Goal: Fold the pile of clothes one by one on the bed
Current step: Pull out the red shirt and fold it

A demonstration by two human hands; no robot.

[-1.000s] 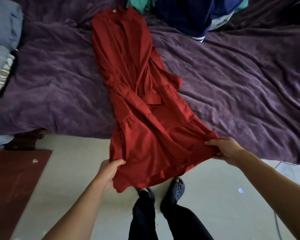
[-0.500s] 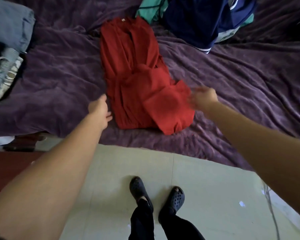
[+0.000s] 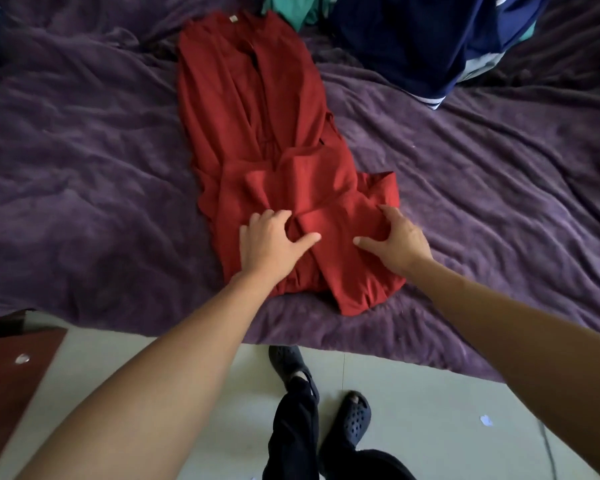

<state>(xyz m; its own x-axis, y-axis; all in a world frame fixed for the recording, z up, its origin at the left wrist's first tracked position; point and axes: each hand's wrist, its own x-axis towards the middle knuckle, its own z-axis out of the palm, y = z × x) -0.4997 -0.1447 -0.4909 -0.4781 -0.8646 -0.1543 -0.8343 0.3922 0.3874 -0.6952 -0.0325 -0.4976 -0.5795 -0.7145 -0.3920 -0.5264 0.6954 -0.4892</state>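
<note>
A red dress [image 3: 250,109] lies lengthwise on the purple blanket [image 3: 84,161], its skirt end folded up over its middle. My left hand [image 3: 271,240] rests on the left part of the folded skirt, fingers spread and bent into a bunched crease. My right hand [image 3: 395,237] presses on the right part, thumb stretched toward the left hand. Neither hand lifts the cloth. The pile of unfolded clothes [image 3: 413,39], navy and teal, sits at the far right of the bed.
The bed's near edge runs across the view just below the dress. My feet in dark clogs [image 3: 355,415] stand on the pale tiled floor [image 3: 430,393]. A reddish-brown wooden surface [image 3: 11,375] is at the lower left.
The skirt hem, held off the bed edge a second ago, was swung up onto the dress and let go. Both hands have since come down onto the folded part.
</note>
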